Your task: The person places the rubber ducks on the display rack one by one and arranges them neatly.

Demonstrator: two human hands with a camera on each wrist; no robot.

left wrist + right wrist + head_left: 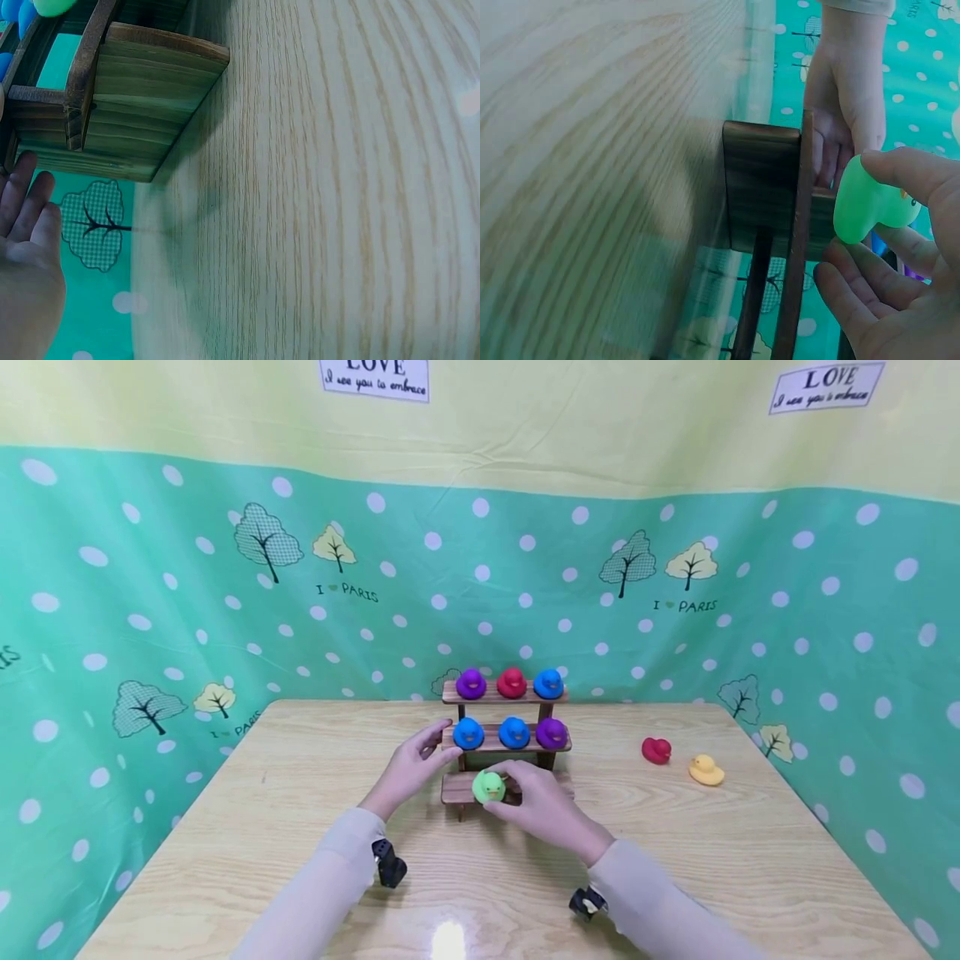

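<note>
A small wooden three-tier display shelf stands on the table. My right hand pinches a light green rubber duck between thumb and fingers, close over the bottom tier. In the right wrist view the thumb lies on one side of the green duck, with fingers on the other. My left hand is at the shelf's left end, its fingertips right at the middle tier and fingers fairly straight in the left wrist view. Purple, red and blue ducks sit on the top tier; two blue ducks and a purple one sit below.
On the table to the right lie a red duck and a yellow duck. A green dotted cloth hangs behind the wood-grain table and along its sides.
</note>
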